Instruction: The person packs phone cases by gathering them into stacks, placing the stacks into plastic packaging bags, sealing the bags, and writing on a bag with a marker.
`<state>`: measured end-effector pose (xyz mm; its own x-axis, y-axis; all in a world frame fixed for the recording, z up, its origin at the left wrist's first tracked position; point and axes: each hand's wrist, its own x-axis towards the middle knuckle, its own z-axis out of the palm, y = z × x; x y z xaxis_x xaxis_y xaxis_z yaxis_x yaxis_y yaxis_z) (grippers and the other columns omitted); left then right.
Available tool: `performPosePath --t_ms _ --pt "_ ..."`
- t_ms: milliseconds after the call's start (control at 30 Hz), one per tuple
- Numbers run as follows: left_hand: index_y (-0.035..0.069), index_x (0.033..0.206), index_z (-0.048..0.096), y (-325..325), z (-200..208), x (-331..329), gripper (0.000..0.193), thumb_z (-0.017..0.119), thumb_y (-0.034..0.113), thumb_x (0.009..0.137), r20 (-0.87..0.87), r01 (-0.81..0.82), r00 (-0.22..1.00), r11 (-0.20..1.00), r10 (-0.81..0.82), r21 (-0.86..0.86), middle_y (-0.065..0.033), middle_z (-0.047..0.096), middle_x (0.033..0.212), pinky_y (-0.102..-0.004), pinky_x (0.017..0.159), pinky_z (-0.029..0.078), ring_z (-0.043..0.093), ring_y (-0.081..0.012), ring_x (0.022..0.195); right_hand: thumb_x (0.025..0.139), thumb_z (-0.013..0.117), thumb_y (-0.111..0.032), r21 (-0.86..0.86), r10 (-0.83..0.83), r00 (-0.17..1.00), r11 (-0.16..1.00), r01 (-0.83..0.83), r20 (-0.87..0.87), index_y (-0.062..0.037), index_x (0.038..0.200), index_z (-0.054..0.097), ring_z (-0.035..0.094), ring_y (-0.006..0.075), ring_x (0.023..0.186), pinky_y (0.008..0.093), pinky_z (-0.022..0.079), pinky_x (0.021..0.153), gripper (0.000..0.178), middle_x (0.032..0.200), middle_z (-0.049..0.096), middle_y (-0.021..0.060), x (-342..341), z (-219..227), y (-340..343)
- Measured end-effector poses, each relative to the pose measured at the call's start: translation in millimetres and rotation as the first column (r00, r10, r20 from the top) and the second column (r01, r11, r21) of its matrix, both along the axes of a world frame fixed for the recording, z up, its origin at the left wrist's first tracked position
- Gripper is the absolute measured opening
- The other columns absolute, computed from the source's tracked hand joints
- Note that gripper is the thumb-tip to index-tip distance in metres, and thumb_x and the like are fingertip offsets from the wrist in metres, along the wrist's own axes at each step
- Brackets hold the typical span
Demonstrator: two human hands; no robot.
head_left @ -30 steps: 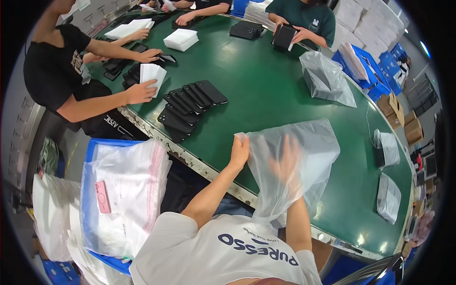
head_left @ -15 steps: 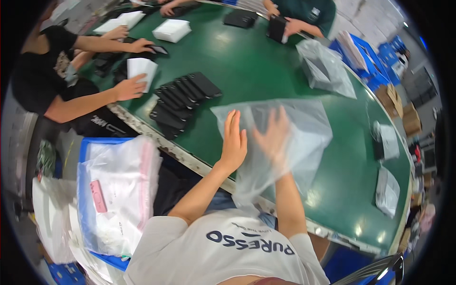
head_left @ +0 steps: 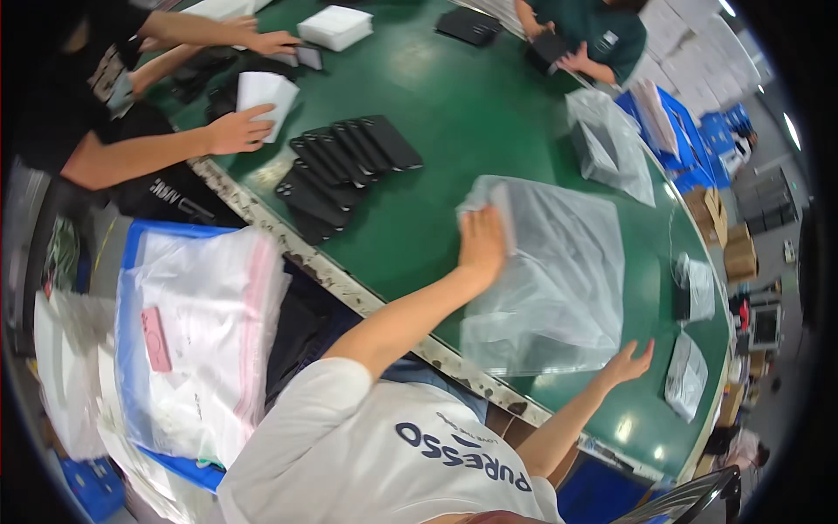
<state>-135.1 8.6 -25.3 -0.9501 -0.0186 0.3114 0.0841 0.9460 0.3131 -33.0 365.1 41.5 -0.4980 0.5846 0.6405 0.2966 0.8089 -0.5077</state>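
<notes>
A translucent plastic bag [head_left: 559, 288] lies spread on the green table in front of me. My left hand [head_left: 483, 244] is at its upper left edge, fingers close together and bent over the film; the fingertips are slightly blurred. Past the bag's lower right corner, my right hand [head_left: 630, 362] hovers with its fingers apart and nothing in it. Whatever is inside the bag, if anything, cannot be made out through the film.
Black phone cases [head_left: 349, 166] lie fanned out left of the bag. Wrapped packets [head_left: 687, 375] sit along the right edge, and a grey bag [head_left: 611, 148] lies farther back. Co-workers handle items across the table. A blue crate [head_left: 131, 253] with plastic bags and a pink phone [head_left: 155, 339] stands left.
The bag has shifted right and lies flatter. My left hand has moved right onto its edge. My right hand has come off the film, toward the lower right.
</notes>
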Motion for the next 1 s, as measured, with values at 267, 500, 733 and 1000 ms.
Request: performPosePath --t_ms 267,500,733,1000 --pt "-0.005 0.139 0.043 -29.4 -9.6 23.3 0.052 0.052 0.011 0.090 -0.198 0.449 0.892 0.842 -0.406 0.300 -0.0237 0.040 0.146 -0.0513 0.116 0.023 0.030 -0.0390 0.141 0.087 0.070 -0.022 -0.131 0.949 0.242 0.272 -0.953 0.203 0.0013 0.134 0.052 0.048 0.0346 0.128 0.0409 0.036 0.109 0.055 0.137 0.053 0.0197 -130.7 53.3 -328.8" --pt "0.003 0.111 0.065 -160.1 22.1 140.7 0.027 0.058 0.001 0.085 -0.110 0.109 0.992 0.846 -0.059 0.522 -0.0167 0.067 0.108 -0.0438 0.096 0.047 0.061 -0.0359 0.108 0.072 0.072 -0.065 -0.230 0.804 0.127 0.311 -0.922 0.581 -0.0003 0.148 0.036 0.043 0.0405 0.133 0.0451 0.035 0.110 0.106 0.139 0.048 0.0276 -187.0 0.2 -497.6" --pt "0.003 0.097 0.064 -163.0 27.7 147.7 0.021 0.062 -0.004 0.078 -0.178 0.124 0.983 0.866 -0.041 0.485 -0.0118 0.063 0.096 -0.0406 0.087 0.050 0.060 -0.0309 0.100 0.070 0.076 -0.058 -0.307 0.650 -0.115 0.189 -0.933 0.751 0.0041 0.142 0.039 0.056 0.0377 0.121 0.0451 0.048 0.099 0.103 0.132 0.053 0.0265 -213.4 18.8 -483.9" --pt "-0.001 0.116 0.060 -169.1 31.6 139.9 0.026 0.053 -0.001 0.091 -0.266 0.098 0.945 0.611 0.191 0.786 -0.0166 0.061 0.117 -0.0357 0.095 0.046 0.059 -0.0302 0.108 0.079 0.072 -0.027 0.002 0.823 0.366 0.405 -0.914 0.436 -0.0003 0.110 0.058 0.068 0.0346 0.085 0.0445 0.055 0.075 0.043 0.101 0.066 0.0156 -142.1 29.3 -409.8"
